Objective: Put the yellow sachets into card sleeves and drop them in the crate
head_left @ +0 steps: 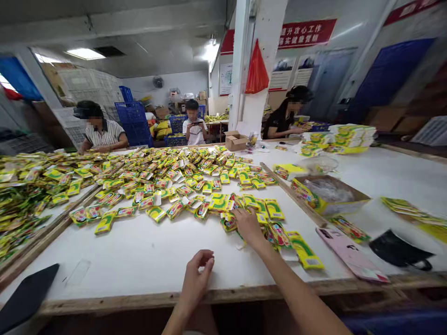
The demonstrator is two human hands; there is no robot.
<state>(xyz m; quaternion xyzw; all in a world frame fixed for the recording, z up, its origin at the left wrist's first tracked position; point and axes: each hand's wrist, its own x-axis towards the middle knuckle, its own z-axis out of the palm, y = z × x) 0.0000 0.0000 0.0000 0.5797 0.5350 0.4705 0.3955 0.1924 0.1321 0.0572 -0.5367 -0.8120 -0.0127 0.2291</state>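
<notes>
My right hand reaches forward over the white table, fingers spread flat on several yellow-green packets at the near edge of a big pile. My left hand hovers close to the table's front edge with fingers curled in a loose pinch; nothing shows between them. More packets lie just right of my right forearm.
A pink phone and a black pouch lie at the right front. An open cardboard box stands beyond a wooden strip. Stacked packets sit far right. Three seated people work at the far side. A dark tablet lies at front left.
</notes>
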